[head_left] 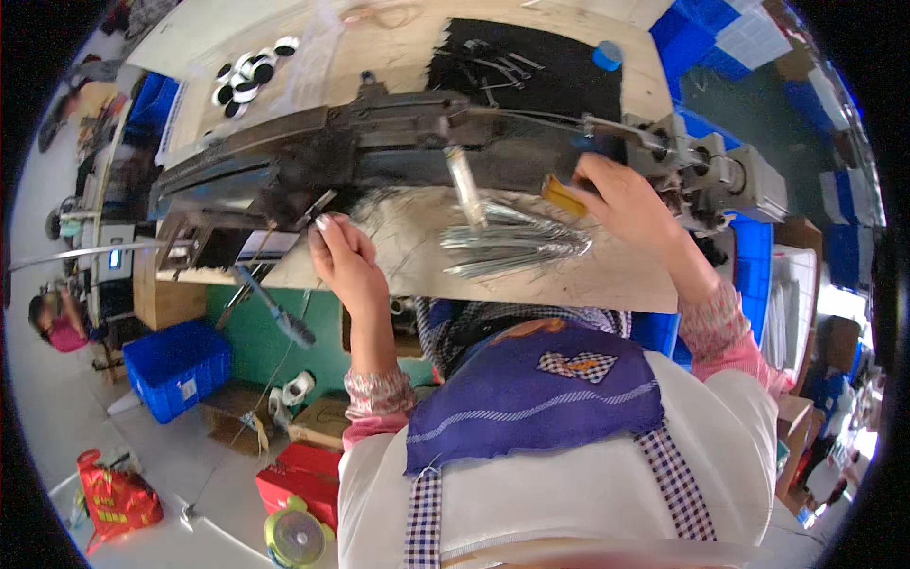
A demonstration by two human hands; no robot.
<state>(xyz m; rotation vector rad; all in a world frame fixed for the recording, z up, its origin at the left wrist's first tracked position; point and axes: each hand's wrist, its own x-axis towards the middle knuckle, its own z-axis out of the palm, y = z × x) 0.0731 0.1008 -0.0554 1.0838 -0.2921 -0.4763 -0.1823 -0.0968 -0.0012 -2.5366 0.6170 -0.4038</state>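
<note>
Purple cloth (536, 394) on the person's chest, both hands at the counter (531, 275).

Left hand (343, 254) curled at the near edge of the dark machine (379, 142), fingertips pinching a thin metal strip (318, 207). Right hand (626, 204) closed around a yellow-handled tool (565, 196) near the machine's right end. Bundle of metal rods (512, 242) lies between the hands. Black-and-white discs (248, 74) far left.
</note>
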